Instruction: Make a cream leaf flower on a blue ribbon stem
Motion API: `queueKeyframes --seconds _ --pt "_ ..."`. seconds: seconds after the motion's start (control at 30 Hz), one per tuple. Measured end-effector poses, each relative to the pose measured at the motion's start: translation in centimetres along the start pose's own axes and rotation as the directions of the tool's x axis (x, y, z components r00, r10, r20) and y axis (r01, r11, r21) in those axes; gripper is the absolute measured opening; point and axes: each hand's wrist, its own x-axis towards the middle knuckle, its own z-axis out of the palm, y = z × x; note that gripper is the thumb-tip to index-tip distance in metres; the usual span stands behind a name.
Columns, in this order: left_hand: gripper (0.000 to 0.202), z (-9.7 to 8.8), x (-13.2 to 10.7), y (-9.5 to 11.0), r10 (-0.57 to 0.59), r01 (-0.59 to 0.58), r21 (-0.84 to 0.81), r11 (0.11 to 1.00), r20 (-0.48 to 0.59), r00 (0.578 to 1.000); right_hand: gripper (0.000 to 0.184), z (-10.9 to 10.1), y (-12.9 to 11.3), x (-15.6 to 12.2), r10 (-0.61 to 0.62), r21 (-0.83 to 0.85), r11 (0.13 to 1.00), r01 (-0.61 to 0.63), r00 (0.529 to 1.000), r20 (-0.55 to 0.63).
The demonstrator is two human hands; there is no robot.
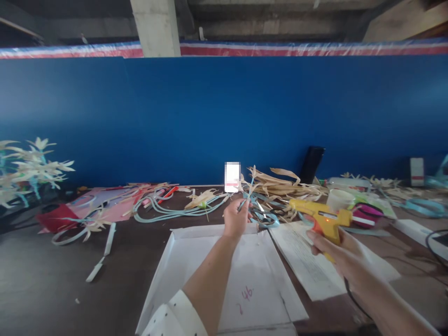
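My left hand (235, 218) is closed round a thin light-blue stem (251, 185) with pale dried-husk petals at its top, held upright above the far end of a white box lid (213, 266). A small dark item shows by the fingers, too small to name. On the right, my right hand (329, 242) grips a yellow hot glue gun (320, 217) by its handle. Its nozzle points left toward the stem, with a gap between them. An orange light shows on its body, and a white glue stick sticks out at the back.
Dried husks (280, 186) lie behind my left hand. Coiled light-blue tubing (157, 216) is left of it. Written paper sheets (308, 261) lie under the glue gun. A red container (58, 218) and finished husk flowers (35, 170) stand far left. The gun's cord (355, 298) trails below my right wrist.
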Motion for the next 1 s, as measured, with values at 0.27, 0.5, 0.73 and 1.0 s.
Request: queueKeyframes --seconds 0.27,0.5,0.73,1.0 --pt "0.03 0.2 -0.2 0.2 0.006 -0.006 0.02 1.0 0.022 1.0 0.031 2.1 -1.6 -0.7 0.006 0.087 0.996 -0.019 0.99 0.144" --pt "0.03 0.3 -0.2 -0.1 0.03 -0.03 -0.005 1.0 0.049 0.998 0.034 3.8 -1.0 -0.2 0.013 0.059 0.998 -0.025 0.979 0.206" --pt "0.03 0.3 -0.1 -0.5 0.057 -0.057 -0.007 0.998 0.059 0.997 0.037 4.9 0.5 0.8 -0.02 0.1 0.995 -0.01 0.958 0.285" --pt "0.029 0.3 -0.2 -0.3 0.062 -0.062 -0.009 0.998 0.059 0.996 0.041 5.2 0.4 0.7 -0.002 0.067 0.998 -0.016 0.966 0.257"
